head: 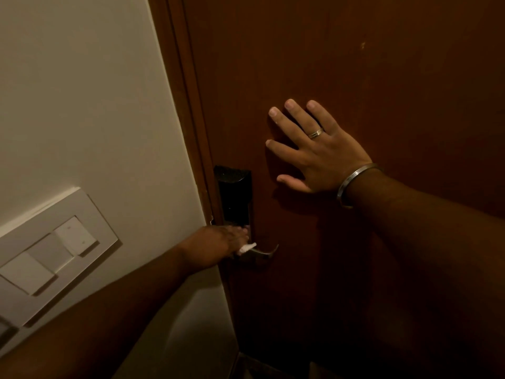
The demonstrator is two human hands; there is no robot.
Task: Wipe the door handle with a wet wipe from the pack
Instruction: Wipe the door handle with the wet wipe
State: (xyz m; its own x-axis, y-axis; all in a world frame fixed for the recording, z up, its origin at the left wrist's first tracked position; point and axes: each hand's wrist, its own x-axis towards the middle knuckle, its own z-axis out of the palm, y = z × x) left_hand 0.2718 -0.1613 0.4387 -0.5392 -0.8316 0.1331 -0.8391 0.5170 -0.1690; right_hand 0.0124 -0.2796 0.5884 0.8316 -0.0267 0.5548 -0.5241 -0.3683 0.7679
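A metal lever door handle [263, 252] sticks out to the right below a black lock plate [234, 194] on a dark brown wooden door [355, 64]. My left hand [218, 243] is closed over the inner part of the handle with a white wet wipe [247, 248] in its fingers; a corner of the wipe pokes out to the right. My right hand [314, 150] lies flat on the door above and right of the handle, fingers spread, holding nothing. It wears a ring and a metal bangle. The wipe pack is out of sight.
A cream wall [82, 91] fills the left side, with a white switch panel [49, 255] low on it. The brown door frame [185, 91] runs between wall and door. The scene is dim.
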